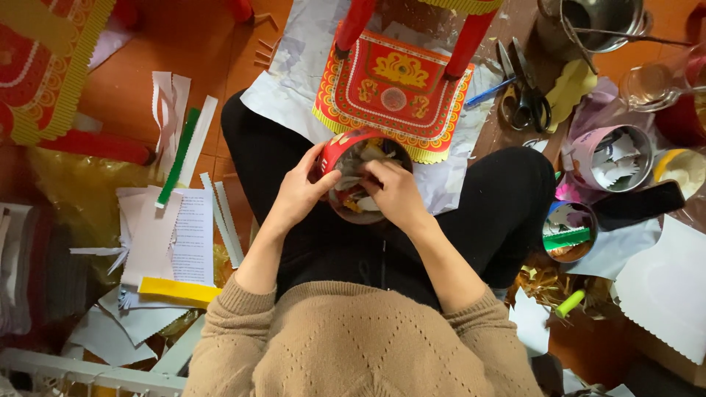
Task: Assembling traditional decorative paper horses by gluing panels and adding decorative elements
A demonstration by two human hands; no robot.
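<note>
A round red tin (pixel 346 151) full of paper scraps rests on my lap, over black trousers. My left hand (pixel 300 192) grips the tin's left rim, thumb against the edge. My right hand (pixel 397 192) reaches into the tin from the right, fingers pinched among the scraps inside. Whether a scrap is held between those fingers is hidden. Just beyond the tin lies a red and gold patterned paper piece (pixel 393 92) with a yellow fringed edge, under two red legs.
Paper strips and sheets (pixel 173 220) lie on the floor at left. Scissors (pixel 523 99), a metal pot (pixel 599 22), a glass (pixel 654 84) and small tubs of cut paper (pixel 610 154) crowd the right. A white rack (pixel 88 371) sits at bottom left.
</note>
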